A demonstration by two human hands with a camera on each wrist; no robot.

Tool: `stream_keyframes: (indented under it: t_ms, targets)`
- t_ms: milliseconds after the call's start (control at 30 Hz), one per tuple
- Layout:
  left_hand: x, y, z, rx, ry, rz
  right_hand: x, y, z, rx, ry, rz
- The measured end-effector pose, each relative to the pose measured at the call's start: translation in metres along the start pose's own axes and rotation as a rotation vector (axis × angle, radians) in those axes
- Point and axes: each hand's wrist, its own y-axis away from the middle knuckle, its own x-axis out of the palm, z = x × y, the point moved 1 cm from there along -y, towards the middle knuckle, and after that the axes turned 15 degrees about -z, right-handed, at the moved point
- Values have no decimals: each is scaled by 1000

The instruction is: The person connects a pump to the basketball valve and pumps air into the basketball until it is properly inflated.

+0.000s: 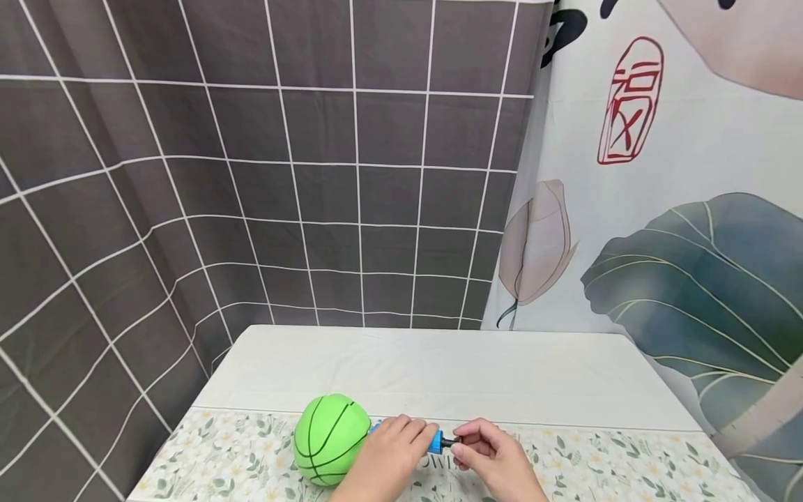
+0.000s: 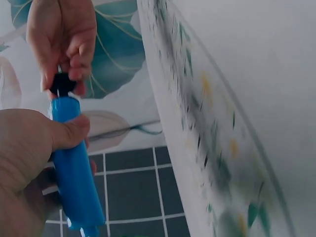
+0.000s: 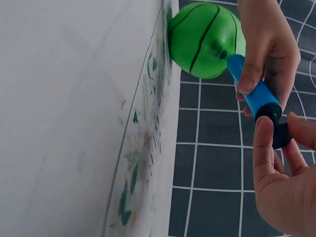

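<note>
My left hand (image 1: 398,450) wraps round the blue barrel of a small hand air pump (image 2: 76,173), its thumb lying along the side. The black handle (image 3: 282,136) at the pump's other end is pinched between the thumb and fingers of my right hand (image 1: 495,453). Only a short length of dark rod shows between barrel and handle. Left of the hands sits a green ball (image 1: 329,439) with black basketball lines. In the right wrist view the pump's front end meets the ball beside a dark spot on its surface; the left hand covers much of the barrel.
The table (image 1: 439,369) has a white far half and a flower-printed near strip with some lettering under the hands. A dark gridded curtain (image 1: 320,195) hangs behind and to the left. A white cloth with a leaf print (image 1: 709,279) hangs at the right.
</note>
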Motion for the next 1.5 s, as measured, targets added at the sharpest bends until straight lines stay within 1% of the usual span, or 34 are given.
stream_keyframes:
  t_ms: [133, 267, 400, 467, 567, 633, 733, 867, 933, 1033, 1133, 1200, 1333, 1400, 1500]
  targets:
    - [-2, 3, 8, -43, 27, 24, -9, 2, 4, 21, 12, -10]
    - [-5, 7, 17, -63, 15, 74, -26, 3, 6, 69, 18, -43]
    - [-9, 9, 25, -84, 10, 94, -42, 3, 6, 101, 27, -76]
    - [-10, 9, 26, -87, 13, 95, -48, 4, 6, 102, 29, -85]
    - [-11, 7, 26, -65, -1, 94, -53, 4, 4, 101, 33, -94]
    - [-12, 5, 23, -39, -11, 89, -51, 4, 2, 88, 32, -99]
    - [-10, 4, 18, -4, -31, 64, -44, 3, 1, 67, 33, -105]
    - [-6, 4, 11, 14, -44, 19, -27, 3, 1, 36, 12, -100]
    - [-4, 4, 8, 13, -47, 9, -17, 3, 1, 13, 1, -94]
    - [-3, 1, 4, 17, -58, 18, -2, 1, 2, -23, 8, -71]
    - [-2, 0, 0, 23, -60, 29, 6, 0, 0, -47, 25, -35]
    - [-1, 1, -1, 22, -48, 22, 8, -1, -1, -44, 29, -8]
    - [-2, 4, 3, 14, 0, 1, 3, 0, -1, 2, 9, 11]
    - [-3, 5, 7, 5, 19, 15, -3, 0, 0, 25, -10, 11]
    - [-6, 7, 13, -15, 23, 56, -16, 1, 2, 43, -21, 1]
